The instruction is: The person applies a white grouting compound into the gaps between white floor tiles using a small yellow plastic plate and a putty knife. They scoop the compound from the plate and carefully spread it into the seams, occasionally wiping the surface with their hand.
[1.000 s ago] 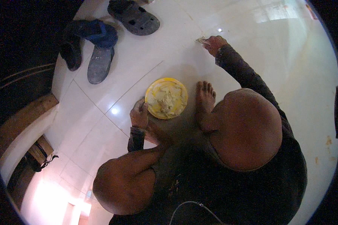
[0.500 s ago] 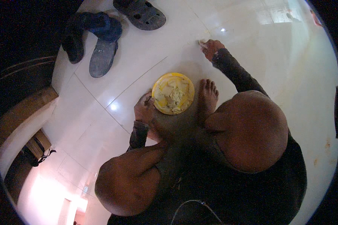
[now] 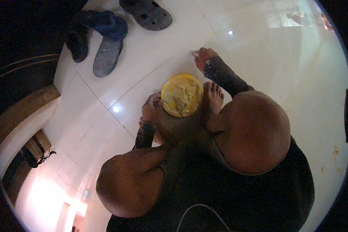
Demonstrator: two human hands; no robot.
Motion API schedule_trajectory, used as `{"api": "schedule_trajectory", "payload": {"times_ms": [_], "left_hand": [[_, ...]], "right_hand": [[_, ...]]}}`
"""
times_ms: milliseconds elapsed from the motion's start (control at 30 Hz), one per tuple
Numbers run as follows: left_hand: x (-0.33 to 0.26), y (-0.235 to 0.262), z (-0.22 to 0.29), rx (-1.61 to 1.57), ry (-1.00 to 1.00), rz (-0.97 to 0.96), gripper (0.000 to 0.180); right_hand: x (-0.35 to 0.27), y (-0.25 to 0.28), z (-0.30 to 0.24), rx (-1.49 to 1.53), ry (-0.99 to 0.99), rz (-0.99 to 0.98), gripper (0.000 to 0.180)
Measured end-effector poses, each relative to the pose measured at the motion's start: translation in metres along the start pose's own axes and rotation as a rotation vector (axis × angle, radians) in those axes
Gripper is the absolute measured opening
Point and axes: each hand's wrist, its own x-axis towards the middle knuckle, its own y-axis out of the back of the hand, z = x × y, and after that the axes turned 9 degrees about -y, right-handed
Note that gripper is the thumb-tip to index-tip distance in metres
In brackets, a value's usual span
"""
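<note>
A round yellow plastic dish (image 3: 181,76) sits on the floor between my feet, with a lumpy cream-coloured paste (image 3: 185,94) in it. At the dish's left rim my left hand (image 3: 153,106) is closed, its fingers gripping the edge. Farther off, beyond the dish and a little to the right, my right hand (image 3: 205,58) is closed just over the tiles. A small pale piece (image 3: 195,53) sticks out of its fingers toward the left; its kind is too unclear to tell.
White floor tiles (image 3: 143,58) with dark joints spread around. A grey clog (image 3: 152,17), a slide sandal (image 3: 107,58) and other dark footwear lie at the far left. My bare right foot (image 3: 213,96) is beside the dish. A wooden edge (image 3: 31,104) runs along the left.
My right hand has moved left and nearer across the tiles, still with the pale piece. My left hand stays at the dish's rim; the whole view has shifted slightly.
</note>
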Motion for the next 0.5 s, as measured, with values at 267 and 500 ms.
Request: {"api": "schedule_trajectory", "payload": {"times_ms": [267, 500], "left_hand": [[0.002, -0.013, -0.011, 0.161, -0.295, 0.05, 0.033], [0.009, -0.017, -0.007, 0.277, -0.153, -0.053, 0.039]], "right_hand": [[0.016, 0.006, -0.012, -0.1, 0.073, 0.136, 0.025], [-0.034, 0.04, -0.013, 0.4, 0.11, -0.136, 0.028]]}}
